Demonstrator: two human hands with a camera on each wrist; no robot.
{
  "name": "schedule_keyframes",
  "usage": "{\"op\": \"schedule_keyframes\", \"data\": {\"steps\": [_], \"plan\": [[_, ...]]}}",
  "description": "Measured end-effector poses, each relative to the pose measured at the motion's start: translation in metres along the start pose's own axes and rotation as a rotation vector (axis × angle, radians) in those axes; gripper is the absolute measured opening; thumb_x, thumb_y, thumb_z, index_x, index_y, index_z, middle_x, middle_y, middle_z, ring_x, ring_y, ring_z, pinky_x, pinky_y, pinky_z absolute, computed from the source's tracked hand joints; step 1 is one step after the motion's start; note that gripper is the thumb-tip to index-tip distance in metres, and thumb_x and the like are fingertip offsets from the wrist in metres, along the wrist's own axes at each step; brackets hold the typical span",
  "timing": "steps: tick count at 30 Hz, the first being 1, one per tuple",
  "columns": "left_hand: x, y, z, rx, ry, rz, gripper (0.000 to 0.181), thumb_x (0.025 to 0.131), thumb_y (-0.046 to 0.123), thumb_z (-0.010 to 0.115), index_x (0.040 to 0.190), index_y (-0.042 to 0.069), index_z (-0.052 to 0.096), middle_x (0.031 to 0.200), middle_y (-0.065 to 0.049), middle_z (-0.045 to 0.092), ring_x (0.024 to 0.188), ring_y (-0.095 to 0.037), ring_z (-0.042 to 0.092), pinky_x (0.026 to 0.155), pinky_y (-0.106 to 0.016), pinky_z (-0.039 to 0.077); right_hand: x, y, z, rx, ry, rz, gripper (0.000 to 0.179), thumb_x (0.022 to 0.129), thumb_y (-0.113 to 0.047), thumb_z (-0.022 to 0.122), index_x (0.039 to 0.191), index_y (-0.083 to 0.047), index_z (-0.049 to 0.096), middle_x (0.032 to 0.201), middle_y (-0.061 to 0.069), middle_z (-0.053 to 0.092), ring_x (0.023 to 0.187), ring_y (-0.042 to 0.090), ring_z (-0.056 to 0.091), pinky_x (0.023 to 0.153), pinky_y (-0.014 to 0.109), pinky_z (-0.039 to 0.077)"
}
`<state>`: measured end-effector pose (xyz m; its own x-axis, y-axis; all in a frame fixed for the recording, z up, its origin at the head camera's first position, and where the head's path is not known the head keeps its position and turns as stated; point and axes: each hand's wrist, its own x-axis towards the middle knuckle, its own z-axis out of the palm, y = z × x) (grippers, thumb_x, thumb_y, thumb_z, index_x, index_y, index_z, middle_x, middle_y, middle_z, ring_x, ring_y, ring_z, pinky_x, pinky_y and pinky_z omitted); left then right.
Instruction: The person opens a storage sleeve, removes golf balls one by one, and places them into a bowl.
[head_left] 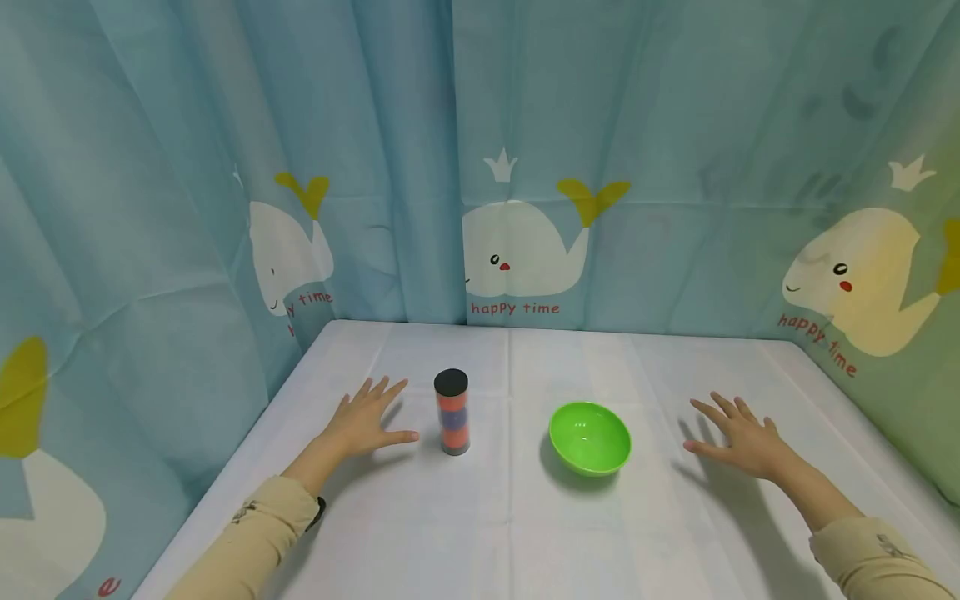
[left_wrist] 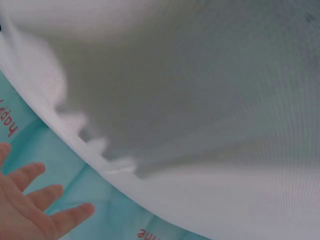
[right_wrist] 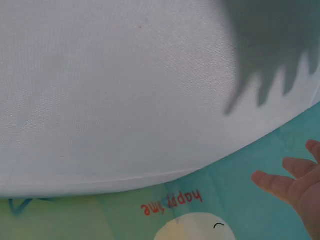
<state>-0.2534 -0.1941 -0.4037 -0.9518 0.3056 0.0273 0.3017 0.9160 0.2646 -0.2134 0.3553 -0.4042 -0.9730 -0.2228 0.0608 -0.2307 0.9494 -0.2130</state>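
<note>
My left hand (head_left: 362, 423) hovers over the left of the table with its fingers spread, holding nothing. Just right of its thumb stands an upright clear tube (head_left: 453, 417) with a black lid, showing orange and purple bands inside. A bright green bowl (head_left: 590, 439) sits upright to the right of the tube, its inside bare. Farther right, my right hand (head_left: 746, 442) is held above the table, fingers apart and nothing in them. In the left wrist view the left hand (left_wrist: 35, 205) shows spread fingers; the right wrist view catches the right hand (right_wrist: 295, 182) at its edge.
A white cloth covers the table (head_left: 517, 542). Blue curtains (head_left: 405, 150) printed with white whales hang along the back and sides, close to the table's edges. Both hands cast shadows on the cloth.
</note>
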Motion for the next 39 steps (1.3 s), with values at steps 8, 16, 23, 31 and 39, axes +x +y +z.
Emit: {"op": "schedule_keyframes", "data": {"steps": [8,16,23,31,39], "plan": [[0.000,-0.002,-0.001,0.020,0.075,0.071,0.083,0.078,0.058,0.064,0.142,0.009,0.042,0.140,-0.024,0.045,0.131,-0.049,0.036,0.102,-0.066,0.031,0.001,-0.003,-0.001,-0.017,0.015,-0.048,0.070,0.086,-0.048,0.062,0.133,0.001,0.048,0.135,0.036,0.039,0.117,0.059,0.040,0.080,0.072,0.038],[0.000,0.001,-0.002,0.042,0.074,0.079,0.075,0.079,0.049,0.069,0.135,0.003,0.050,0.129,-0.021,0.057,0.121,-0.041,0.051,0.097,-0.055,0.044,0.007,-0.008,-0.004,-0.033,0.015,-0.101,0.068,0.086,-0.044,0.064,0.132,0.003,0.048,0.131,0.036,0.044,0.110,0.057,0.048,0.078,0.064,0.045],[-0.001,0.003,0.000,0.046,0.063,0.085,0.069,0.079,0.047,0.071,0.129,0.002,0.055,0.125,-0.019,0.060,0.116,-0.036,0.056,0.094,-0.051,0.046,0.009,-0.010,-0.010,-0.030,0.026,-0.138,0.061,0.085,-0.037,0.068,0.126,0.006,0.053,0.124,0.036,0.049,0.105,0.053,0.054,0.080,0.060,0.047],[0.000,0.001,0.001,0.021,0.065,0.078,0.062,0.080,0.043,0.071,0.126,0.004,0.058,0.119,-0.017,0.064,0.108,-0.034,0.060,0.089,-0.050,0.049,0.007,-0.008,-0.010,-0.035,0.033,-0.135,0.052,0.082,-0.024,0.071,0.120,0.009,0.056,0.120,0.037,0.051,0.096,0.049,0.059,0.074,0.057,0.050],[-0.001,-0.001,0.000,-0.026,0.051,0.062,0.058,0.081,0.040,0.071,0.125,0.005,0.059,0.112,-0.018,0.067,0.102,-0.034,0.063,0.086,-0.051,0.050,0.006,-0.010,-0.009,-0.020,0.051,-0.126,0.047,0.081,-0.019,0.071,0.118,0.008,0.058,0.115,0.032,0.057,0.097,0.047,0.059,0.076,0.055,0.050]]}}
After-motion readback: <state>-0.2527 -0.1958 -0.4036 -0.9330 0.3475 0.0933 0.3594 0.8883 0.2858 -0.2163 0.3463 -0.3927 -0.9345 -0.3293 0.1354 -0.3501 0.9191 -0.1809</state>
